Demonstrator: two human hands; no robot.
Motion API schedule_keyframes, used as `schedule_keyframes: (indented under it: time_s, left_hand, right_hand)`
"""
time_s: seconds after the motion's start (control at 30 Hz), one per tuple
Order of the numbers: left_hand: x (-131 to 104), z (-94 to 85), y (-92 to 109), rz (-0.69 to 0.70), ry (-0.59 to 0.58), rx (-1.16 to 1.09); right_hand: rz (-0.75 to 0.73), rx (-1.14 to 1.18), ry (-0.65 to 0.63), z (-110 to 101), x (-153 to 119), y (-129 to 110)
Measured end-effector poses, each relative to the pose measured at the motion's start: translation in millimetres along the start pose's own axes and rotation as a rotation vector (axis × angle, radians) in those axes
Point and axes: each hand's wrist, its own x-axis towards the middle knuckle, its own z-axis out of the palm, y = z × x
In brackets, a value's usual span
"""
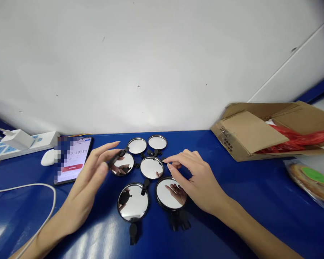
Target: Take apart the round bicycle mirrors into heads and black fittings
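Several small round mirrors with black rims and black mounts lie on the blue table. My left hand (90, 176) grips a black-backed round mirror (115, 158), tilted nearly edge-on above another mirror (123, 165). My right hand (196, 176) has its thumb and index finger close together at the right edge of the middle mirror (152, 168). A small dark piece shows at those fingertips, too hidden to name. Below that hand lies a lower right mirror (170, 194), which looks stacked. Beside it is a lower left mirror (132, 205) with a black mount (145, 187) resting on its edge.
Two more mirrors (136, 145) (157, 142) lie near the white wall, with small black rings (137, 165) between. At left are a phone (75, 158), a power strip (43, 141) and a white cable (54, 196). A cardboard box (243, 133) and a wrapped round item (310, 180) are right.
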Motion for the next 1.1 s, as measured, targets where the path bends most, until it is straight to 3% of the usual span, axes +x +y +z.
schedule_keyframes:
  time_s: [0.2, 0.73, 1.1]
  left_hand:
    - [6.9, -9.9, -11.8, 0.175, -0.157, 0.531]
    - [24.2, -16.2, -27.0, 0.124, -0.235, 0.522]
    - [23.3, -19.6, -27.1, 0.081, -0.211, 0.519]
  right_hand:
    - [-0.008, 0.003, -0.002, 0.1, -0.4, -0.4]
    - [-0.057, -0.005, -0.003, -1.0, -1.3, -3.7]
    - [-0.069, -0.013, -0.019, -1.7, -1.9, -4.1]
